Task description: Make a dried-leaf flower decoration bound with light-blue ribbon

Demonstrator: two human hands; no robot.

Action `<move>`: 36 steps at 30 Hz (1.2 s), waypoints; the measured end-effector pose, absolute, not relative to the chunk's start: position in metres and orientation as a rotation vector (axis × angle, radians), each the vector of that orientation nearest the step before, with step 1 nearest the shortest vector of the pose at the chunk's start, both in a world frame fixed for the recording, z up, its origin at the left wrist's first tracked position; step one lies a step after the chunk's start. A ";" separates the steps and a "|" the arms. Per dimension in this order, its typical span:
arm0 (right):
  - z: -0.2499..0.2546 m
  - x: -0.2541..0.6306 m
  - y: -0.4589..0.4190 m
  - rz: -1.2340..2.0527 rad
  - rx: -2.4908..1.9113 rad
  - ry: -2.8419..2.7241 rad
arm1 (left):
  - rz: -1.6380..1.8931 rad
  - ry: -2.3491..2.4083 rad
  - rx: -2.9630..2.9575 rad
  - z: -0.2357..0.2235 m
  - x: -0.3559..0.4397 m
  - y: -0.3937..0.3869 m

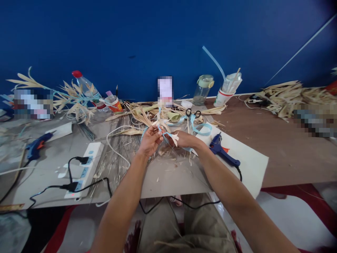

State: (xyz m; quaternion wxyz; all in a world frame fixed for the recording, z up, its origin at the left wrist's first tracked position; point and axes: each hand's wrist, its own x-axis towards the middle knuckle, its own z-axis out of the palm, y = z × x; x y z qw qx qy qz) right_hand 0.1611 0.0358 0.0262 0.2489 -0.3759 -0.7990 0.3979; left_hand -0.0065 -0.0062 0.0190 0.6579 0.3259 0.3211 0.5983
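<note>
My left hand is closed, thumb and fingertips pinching the blue-wrapped stem of a pale dried-husk flower spray. One small cream flower hangs at its right end, in front of my right hand. Another pale bloom rises just above my left fingertips. My right hand is bent in toward the stem with curled fingers; the flower and the hand itself hide what they grip. Light blue tape loops on the table just beyond my right wrist, beside black-handled scissors.
A blue glue gun lies on white card to the right; another glue gun is at left. A power strip trails black cords. Thin wires and dried husks cover the middle. Behind stand a bottle and paper cup.
</note>
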 end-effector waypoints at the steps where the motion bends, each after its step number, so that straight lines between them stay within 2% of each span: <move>1: 0.030 0.162 0.036 1.011 -1.032 -2.099 | 1.357 0.725 0.738 0.019 -0.008 -0.006; 4: 0.039 0.163 0.036 0.937 -0.993 -1.944 | 1.336 0.723 0.739 0.019 -0.010 -0.005; 9: 0.035 0.157 0.031 1.084 -1.014 -1.773 | 1.373 0.727 0.728 0.018 -0.010 -0.003; 14: 0.027 0.146 0.021 1.162 -0.850 -1.731 | 1.397 0.701 0.716 0.019 -0.010 -0.001; 19: 0.030 0.138 0.015 0.979 -0.782 -1.839 | 1.455 0.706 0.717 0.021 -0.011 0.000; 24: 0.026 0.131 0.011 0.899 -0.900 -1.745 | 1.504 0.747 0.727 0.017 -0.003 0.000; 32: 0.017 0.133 0.020 1.114 -0.892 -1.688 | 1.424 0.730 0.797 0.017 -0.003 -0.002; 36: 0.021 0.142 0.026 1.110 -0.950 -1.805 | 1.422 0.780 0.889 0.009 -0.004 0.001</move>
